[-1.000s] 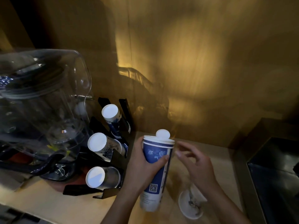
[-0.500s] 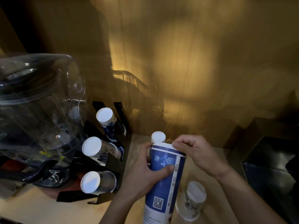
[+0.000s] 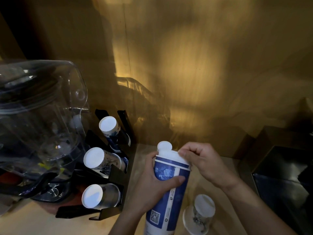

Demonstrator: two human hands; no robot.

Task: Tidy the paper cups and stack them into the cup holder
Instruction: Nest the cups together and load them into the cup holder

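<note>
My left hand (image 3: 153, 182) grips the middle of a tall stack of blue-and-white paper cups (image 3: 166, 197), held tilted over the counter. My right hand (image 3: 202, 161) pinches the rim of the top cup of that stack. A small white cup bottom (image 3: 164, 146) pokes up behind the stack's top. A black cup holder (image 3: 108, 173) stands to the left with three slanted rows of cups: the far one (image 3: 108, 124), the middle one (image 3: 94, 157) and the near one (image 3: 92, 195). A single white cup (image 3: 200, 212) stands upside down on the counter at the lower right.
A large clear blender jar (image 3: 37, 119) on a dark base fills the left side, close to the holder. A wooden wall (image 3: 186, 65) backs the light counter (image 3: 30, 221). A dark metal box or sink (image 3: 284, 175) sits at the right edge.
My right hand went from open beside the stack to pinching its top rim. The stack rose and tilted toward me. The loose cup at the lower right now stands upside down.
</note>
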